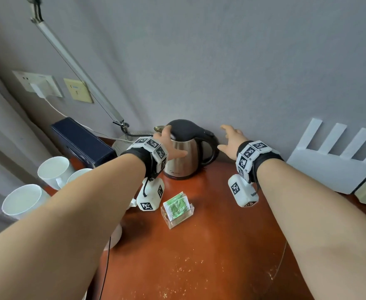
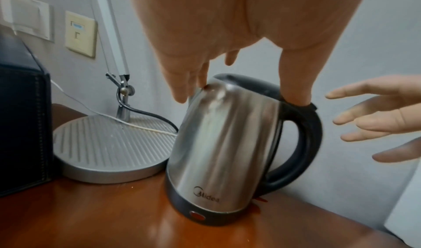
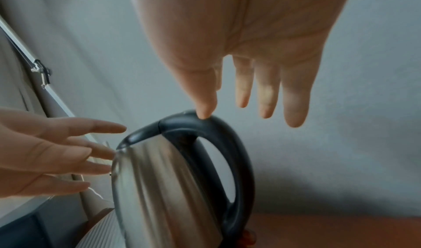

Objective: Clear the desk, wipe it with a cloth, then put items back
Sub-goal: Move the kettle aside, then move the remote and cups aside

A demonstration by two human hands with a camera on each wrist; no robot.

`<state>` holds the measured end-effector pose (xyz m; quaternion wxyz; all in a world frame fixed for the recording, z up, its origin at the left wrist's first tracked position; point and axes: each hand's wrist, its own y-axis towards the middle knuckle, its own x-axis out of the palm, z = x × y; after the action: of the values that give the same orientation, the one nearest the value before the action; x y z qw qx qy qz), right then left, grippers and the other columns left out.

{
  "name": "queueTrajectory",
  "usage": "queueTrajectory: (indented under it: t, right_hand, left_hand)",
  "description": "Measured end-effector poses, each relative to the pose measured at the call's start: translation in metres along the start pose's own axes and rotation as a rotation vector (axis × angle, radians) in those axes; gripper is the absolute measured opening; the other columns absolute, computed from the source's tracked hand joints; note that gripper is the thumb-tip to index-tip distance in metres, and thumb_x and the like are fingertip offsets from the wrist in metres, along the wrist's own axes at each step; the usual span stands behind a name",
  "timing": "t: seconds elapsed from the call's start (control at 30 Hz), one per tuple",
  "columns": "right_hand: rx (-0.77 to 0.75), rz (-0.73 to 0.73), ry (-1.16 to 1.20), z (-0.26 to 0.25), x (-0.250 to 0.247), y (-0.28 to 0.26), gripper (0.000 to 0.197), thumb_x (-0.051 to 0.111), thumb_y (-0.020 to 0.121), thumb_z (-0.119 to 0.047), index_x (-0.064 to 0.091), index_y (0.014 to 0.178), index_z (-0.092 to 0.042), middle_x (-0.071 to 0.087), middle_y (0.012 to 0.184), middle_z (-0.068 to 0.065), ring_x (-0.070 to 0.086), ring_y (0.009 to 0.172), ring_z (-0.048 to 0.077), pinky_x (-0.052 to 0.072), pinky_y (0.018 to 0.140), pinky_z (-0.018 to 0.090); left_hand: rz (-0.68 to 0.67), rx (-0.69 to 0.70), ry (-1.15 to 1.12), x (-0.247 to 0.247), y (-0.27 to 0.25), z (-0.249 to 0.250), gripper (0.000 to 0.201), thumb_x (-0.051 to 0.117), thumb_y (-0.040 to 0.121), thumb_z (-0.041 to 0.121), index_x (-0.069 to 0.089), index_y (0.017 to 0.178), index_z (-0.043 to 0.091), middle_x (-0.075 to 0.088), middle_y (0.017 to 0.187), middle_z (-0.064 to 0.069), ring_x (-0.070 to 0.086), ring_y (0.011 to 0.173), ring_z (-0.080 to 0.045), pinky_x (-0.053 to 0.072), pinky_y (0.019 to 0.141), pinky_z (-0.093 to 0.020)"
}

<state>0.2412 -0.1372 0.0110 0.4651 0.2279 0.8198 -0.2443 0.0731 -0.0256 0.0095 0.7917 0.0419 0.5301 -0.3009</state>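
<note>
A steel electric kettle [image 1: 184, 154] with a black lid and handle stands at the back of the reddish-brown desk [image 1: 210, 256], close to the wall. My left hand [image 1: 167, 142] reaches round its left side with straight, spread fingers. Its thumb lies across the front of the steel body and its fingertips [image 2: 180, 97] are at the spout. My right hand [image 1: 228, 137] hovers open just right of the black handle [image 2: 305, 143], fingers spread. In the right wrist view its thumb tip [image 3: 205, 114] appears at the handle's top; contact is unclear.
A clear holder of green tea packets [image 1: 176, 210] stands mid-desk. White cups [image 1: 54, 172] and a dark blue box [image 1: 82, 141] sit at the left, with a lamp base [image 2: 109, 143] and cables behind the kettle. A white router [image 1: 333, 163] leans at the right. Crumbs speckle the desk's front.
</note>
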Motion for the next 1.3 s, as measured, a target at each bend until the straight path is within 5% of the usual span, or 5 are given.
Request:
queueTrajectory:
  t: [0.67,0.93,1.07,1.17,1.3]
  right_hand:
    - [0.188,-0.063,-0.183,0.216,-0.064,-0.149,0.063,0.057,0.090,-0.028,0.026,0.145,-0.022,0.031,0.145,0.014,0.049,0.123,0.032,0.038,0.105,0.036]
    - [0.268,-0.136,-0.232,0.258,-0.022,-0.108,0.072,0.064,0.084,-0.034,0.026,0.145,-0.026,0.034,0.145,0.013,0.042,0.130,0.033,0.034,0.109,0.045]
    - [0.290,-0.088,-0.241,0.267,-0.008,-0.087,0.077,0.067,0.081,-0.035,0.024,0.144,-0.024,0.034,0.144,0.013,0.031,0.135,0.033,0.031,0.110,0.046]
    - [0.364,-0.133,-0.252,0.277,0.004,-0.077,0.079,0.066,0.084,-0.031,0.019,0.146,-0.023,0.034,0.145,0.015,0.032,0.134,0.036,0.031,0.109,0.048]
    - [0.415,-0.146,-0.333,0.287,0.011,-0.076,0.066,0.058,0.090,-0.026,0.020,0.145,-0.022,0.036,0.139,0.017,0.040,0.128,0.036,0.035,0.102,0.047]
  left_hand:
    - [-0.175,0.372,0.195,0.126,-0.148,0.177,0.080,0.066,0.082,0.045,0.024,0.148,0.024,0.027,0.149,-0.007,0.038,0.134,-0.027,0.037,0.108,-0.041]
    - [-0.126,0.047,0.478,0.160,-0.107,0.112,0.089,0.072,0.075,0.045,0.022,0.147,0.025,0.024,0.151,-0.009,0.009,0.146,-0.028,0.006,0.118,-0.047]
    - [0.008,-0.123,0.569,0.168,-0.091,0.067,0.067,0.059,0.089,0.028,0.022,0.145,0.023,0.016,0.155,-0.014,0.000,0.146,-0.037,0.002,0.117,-0.056]
    - [-0.048,-0.251,0.578,0.168,-0.078,0.046,0.068,0.055,0.091,0.023,0.016,0.146,0.028,0.007,0.158,-0.013,0.000,0.145,-0.039,0.003,0.115,-0.058]
    - [-0.099,-0.272,0.573,0.164,-0.070,0.032,0.068,0.064,0.081,0.020,0.028,0.138,0.028,0.031,0.138,-0.012,0.029,0.132,-0.038,0.026,0.109,-0.054]
